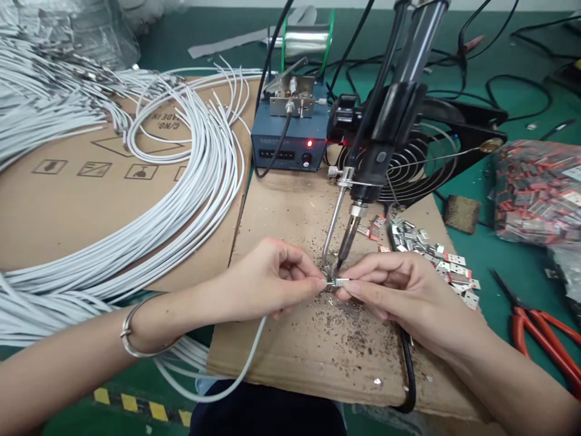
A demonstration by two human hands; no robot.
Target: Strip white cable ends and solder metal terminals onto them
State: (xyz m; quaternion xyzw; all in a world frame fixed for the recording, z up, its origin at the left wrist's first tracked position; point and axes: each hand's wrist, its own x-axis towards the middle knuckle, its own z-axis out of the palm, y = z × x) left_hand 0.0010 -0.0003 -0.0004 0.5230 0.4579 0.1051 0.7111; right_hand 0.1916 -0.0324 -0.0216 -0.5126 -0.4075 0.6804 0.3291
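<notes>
My left hand (276, 281) pinches the end of a white cable (254, 351), whose length loops down below the hand. Between finger and thumb of my right hand (403, 290) is a small metal USB connector (342, 282). Cable end and connector meet at a green part between my fingertips; whether they are joined I cannot tell. Right above that spot is the tip of a mounted soldering iron (348, 242), with a thin metal solder feed tube (334, 221) beside it. My fingers hide most of the cable end.
Left lies a large coil of white cables (181, 218) on cardboard (91, 212). Behind stand a blue solder feeder (285, 136), a solder spool (308, 41) and a fan (403, 163). Loose USB connectors (454, 269), a bag of connectors (540, 194) and red-handled pliers (540, 333) lie right.
</notes>
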